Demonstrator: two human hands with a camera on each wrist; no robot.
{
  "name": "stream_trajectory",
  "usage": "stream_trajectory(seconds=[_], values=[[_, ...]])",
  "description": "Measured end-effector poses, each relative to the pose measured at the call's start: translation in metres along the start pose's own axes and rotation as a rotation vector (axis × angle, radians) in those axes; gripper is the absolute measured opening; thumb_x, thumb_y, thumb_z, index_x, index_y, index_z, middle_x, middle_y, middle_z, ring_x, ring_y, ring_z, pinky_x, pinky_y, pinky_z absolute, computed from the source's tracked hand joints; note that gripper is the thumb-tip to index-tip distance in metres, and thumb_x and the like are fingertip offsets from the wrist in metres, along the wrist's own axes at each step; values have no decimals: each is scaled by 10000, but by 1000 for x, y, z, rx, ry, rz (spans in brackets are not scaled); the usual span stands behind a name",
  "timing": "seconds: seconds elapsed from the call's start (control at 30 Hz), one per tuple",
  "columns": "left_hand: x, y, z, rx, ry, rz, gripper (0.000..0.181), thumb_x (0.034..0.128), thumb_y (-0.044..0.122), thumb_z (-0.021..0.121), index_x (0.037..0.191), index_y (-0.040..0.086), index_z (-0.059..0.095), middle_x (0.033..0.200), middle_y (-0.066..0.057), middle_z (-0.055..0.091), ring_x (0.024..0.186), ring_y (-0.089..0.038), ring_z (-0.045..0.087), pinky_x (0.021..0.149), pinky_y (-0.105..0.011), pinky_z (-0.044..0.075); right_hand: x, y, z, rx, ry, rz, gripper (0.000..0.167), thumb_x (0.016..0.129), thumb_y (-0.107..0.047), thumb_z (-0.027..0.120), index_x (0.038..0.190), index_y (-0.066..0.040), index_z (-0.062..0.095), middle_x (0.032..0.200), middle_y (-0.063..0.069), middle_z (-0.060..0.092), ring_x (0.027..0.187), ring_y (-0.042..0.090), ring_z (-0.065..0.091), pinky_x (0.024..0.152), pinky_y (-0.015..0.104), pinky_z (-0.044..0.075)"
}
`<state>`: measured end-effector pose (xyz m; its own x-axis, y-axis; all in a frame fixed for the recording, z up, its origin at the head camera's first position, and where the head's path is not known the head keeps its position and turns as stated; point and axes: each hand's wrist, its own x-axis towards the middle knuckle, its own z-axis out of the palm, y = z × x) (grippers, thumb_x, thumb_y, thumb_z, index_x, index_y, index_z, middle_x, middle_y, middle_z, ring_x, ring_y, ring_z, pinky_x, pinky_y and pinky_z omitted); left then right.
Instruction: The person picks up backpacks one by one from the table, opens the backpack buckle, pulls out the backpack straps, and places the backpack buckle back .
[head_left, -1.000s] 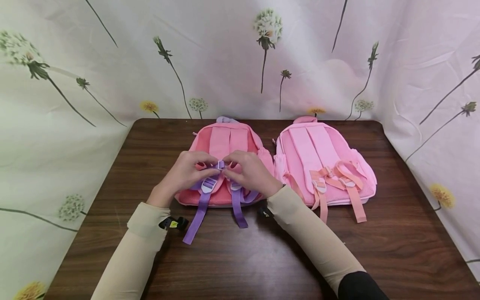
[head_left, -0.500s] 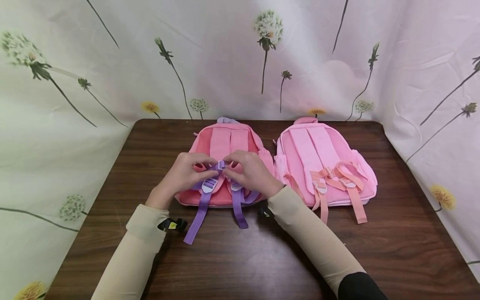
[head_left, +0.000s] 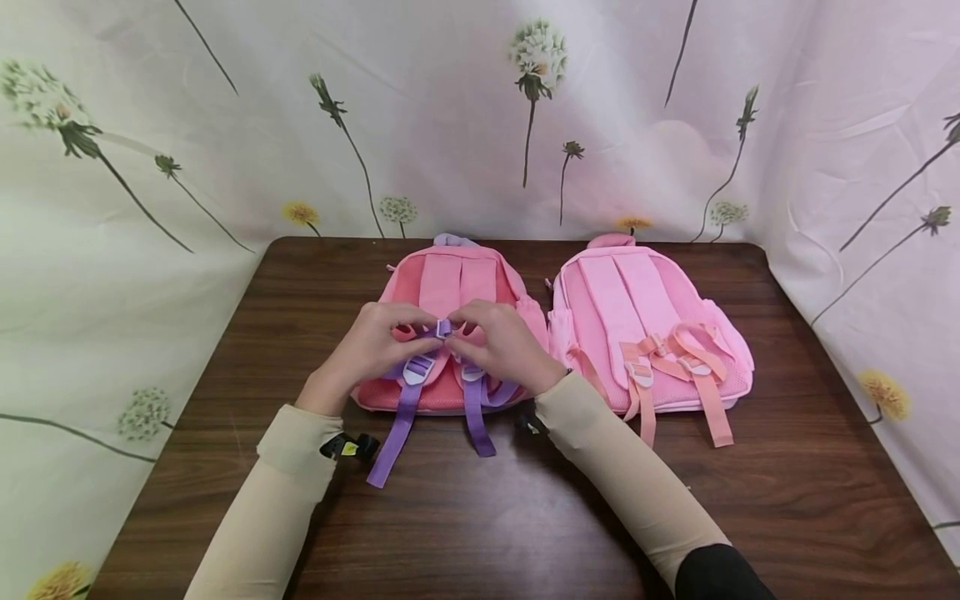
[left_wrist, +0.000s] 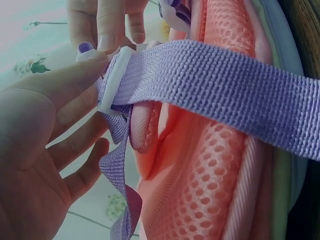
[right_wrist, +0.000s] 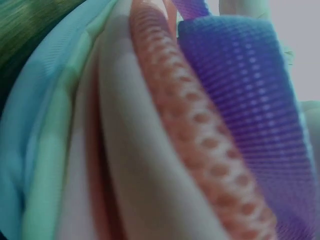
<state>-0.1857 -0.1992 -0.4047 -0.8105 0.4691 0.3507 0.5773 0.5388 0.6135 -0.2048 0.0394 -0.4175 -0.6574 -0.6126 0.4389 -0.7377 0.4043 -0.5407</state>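
A coral pink backpack (head_left: 447,279) lies on its front at the left, with its shoulder straps and purple webbing facing up. Above its lower half my left hand (head_left: 369,340) pinches purple strap (head_left: 426,335) between thumb and fingers. From the other side my right hand (head_left: 508,343) pinches the same strap. Between the fingertips of both hands sits a small white slide buckle (head_left: 442,329). Two larger white strap adjusters (head_left: 416,372) lie below, with loose purple tails (head_left: 392,446) hanging onto the table. In the right wrist view, purple webbing (right_wrist: 245,95) looms close and blurred, hiding most of that hand.
A light pink backpack (head_left: 626,292) with peach straps (head_left: 712,408) lies beside the coral one, nearly touching it. Both rest on a dark wooden table (head_left: 465,508). Behind it hangs a dandelion-print cloth (head_left: 435,150).
Both hands keep their pinch on the purple strap, with only tiny shifts around the small buckle. The backpacks stay where they were.
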Motion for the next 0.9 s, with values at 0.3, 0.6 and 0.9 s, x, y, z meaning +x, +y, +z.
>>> stream_trajectory(seconds=[0.3,0.6,0.9], values=[[-4,-2,-1,-2,-7,-32,253,860,129,889,1097,104,807,974,-15,783,891,-176,709,791,-422,617,-2,0,0,38,18,-5,229,959,-183,786,1149,-57,759,1062,65,754,934,213,722,855,377,594],[-5,-2,-3,-9,1,-30,224,861,144,889,1071,112,818,952,-3,787,874,-179,711,782,-431,615,-1,1,-1,37,10,-6,240,954,-174,789,1159,-52,760,1058,68,754,930,220,718,855,381,593],[-3,0,-1,-9,6,-21,184,877,119,869,1055,117,818,936,4,779,865,-165,695,778,-422,610,-1,0,0,23,14,-12,228,953,-175,789,1146,-56,761,1045,66,754,919,213,714,847,373,590]])
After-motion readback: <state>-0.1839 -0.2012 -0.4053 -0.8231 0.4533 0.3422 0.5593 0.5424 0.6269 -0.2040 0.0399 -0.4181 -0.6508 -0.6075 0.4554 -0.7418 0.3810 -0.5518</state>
